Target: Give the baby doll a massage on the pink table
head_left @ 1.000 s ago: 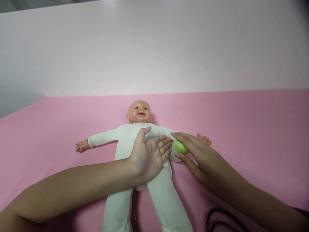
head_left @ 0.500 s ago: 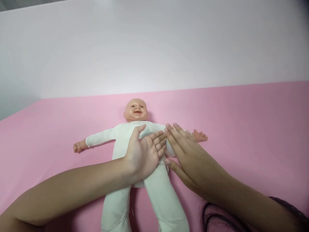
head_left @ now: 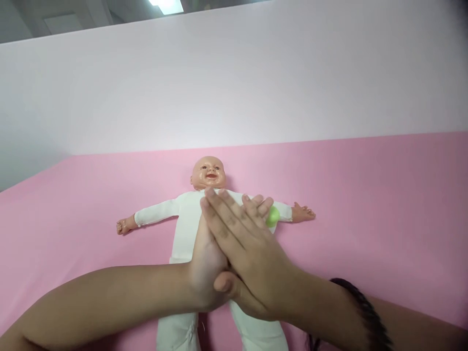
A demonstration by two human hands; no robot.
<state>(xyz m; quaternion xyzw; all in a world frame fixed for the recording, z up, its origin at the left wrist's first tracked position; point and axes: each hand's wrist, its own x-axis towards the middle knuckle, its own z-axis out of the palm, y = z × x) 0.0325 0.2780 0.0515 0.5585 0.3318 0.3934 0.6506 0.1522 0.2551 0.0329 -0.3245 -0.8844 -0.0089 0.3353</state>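
Observation:
A baby doll [head_left: 186, 224] in a white suit lies on its back, arms spread, behind my two hands. My left hand [head_left: 208, 263] is held over the doll's body with the palm turned up. Across that palm my right hand [head_left: 252, 253] lies flat, palm down, its fingers stretched out. Some of the left fingertips show past the right hand; the rest of those fingers are hidden. I see nothing held between the palms. Just beyond the fingertips, by one of the doll's arms, a bright green rounded thing [head_left: 273, 217] is partly covered.
The doll lies on a pink surface [head_left: 365, 204] with a white wall panel [head_left: 234, 83] behind it. A dark braided strand [head_left: 363, 309] crosses my right forearm. A lit lamp [head_left: 168, 6] shows above the panel.
My right hand has moved left and onto the left palm, from beside its fingertips. The green thing has come into sight. The view has tilted up slightly.

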